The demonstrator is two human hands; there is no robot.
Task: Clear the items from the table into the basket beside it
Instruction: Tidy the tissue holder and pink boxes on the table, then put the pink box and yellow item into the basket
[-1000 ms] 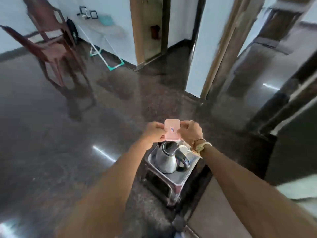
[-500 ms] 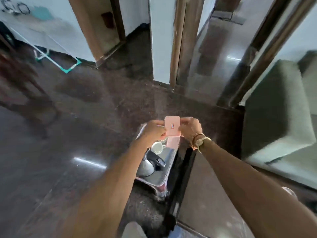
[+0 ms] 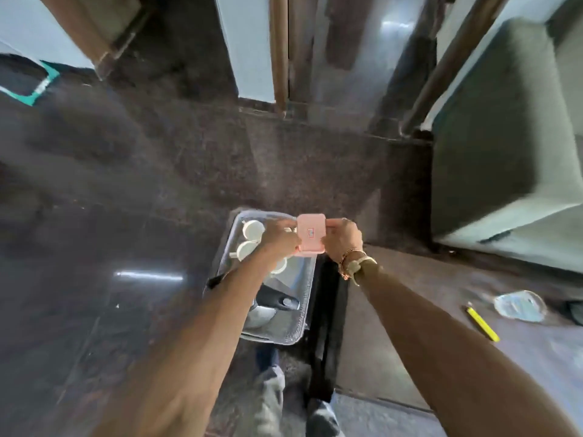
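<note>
A small pink box (image 3: 311, 234) with a little label is held between my left hand (image 3: 281, 238) and my right hand (image 3: 343, 238), each gripping one side. It hangs over the far right part of a grey basket (image 3: 291, 334) on the floor. Inside the basket lie white cups (image 3: 253, 230) and a steel kettle with a black handle (image 3: 277, 301), partly hidden by my left forearm. The brown table (image 3: 394, 342) stands to the right of the basket, with a yellow pen (image 3: 482, 323) and a clear bluish packet (image 3: 520, 305) on it.
A grey-green sofa (image 3: 504, 137) stands at the far right behind the table. A door frame (image 3: 280, 52) and walls close the far side. Dark polished floor stretches to the left. My legs and feet (image 3: 277, 398) show below the basket.
The camera has swung down and to the right, bringing the whole basket and the table top into sight. Both hands keep their hold on the pink box above the basket.
</note>
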